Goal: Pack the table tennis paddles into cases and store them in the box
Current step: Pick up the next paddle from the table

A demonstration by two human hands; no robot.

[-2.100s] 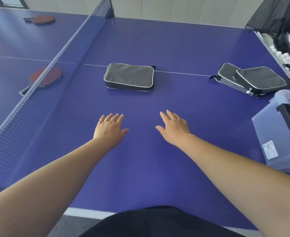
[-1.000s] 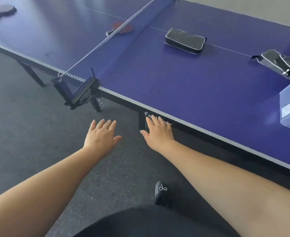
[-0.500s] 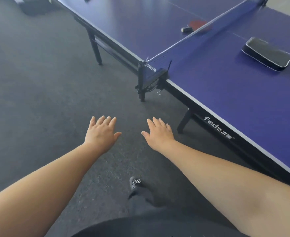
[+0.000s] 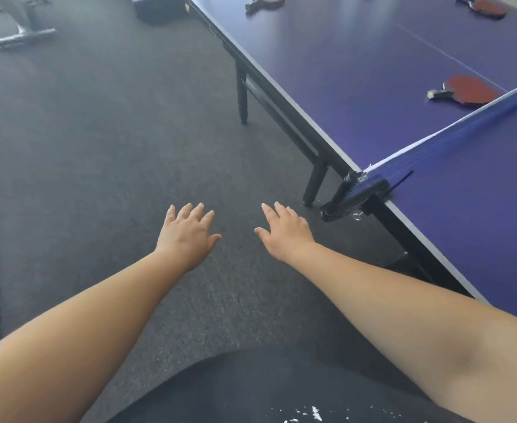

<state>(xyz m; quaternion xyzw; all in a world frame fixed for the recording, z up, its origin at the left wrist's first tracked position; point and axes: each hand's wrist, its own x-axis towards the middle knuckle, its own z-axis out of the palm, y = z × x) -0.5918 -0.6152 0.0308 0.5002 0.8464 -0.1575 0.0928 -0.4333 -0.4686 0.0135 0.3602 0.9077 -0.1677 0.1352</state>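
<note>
Barely begun: three paddles [image 4: 469, 93] loose on table [image 4: 358, 74] beyond net [image 4: 464, 129]; none cased. Both hands [image 4: 187, 236] spread, empty.

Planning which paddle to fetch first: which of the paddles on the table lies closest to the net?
The red paddle lying right beside the net. The other two, one red and one cut off by the frame, lie toward the table's far end.

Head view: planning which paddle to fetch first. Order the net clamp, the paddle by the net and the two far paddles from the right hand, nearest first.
1. Net clamp, at the table edge, right of the right hand.
2. Paddle by the net, mid-table.
3. Two far paddles, top centre and top right: too close to call.
</note>
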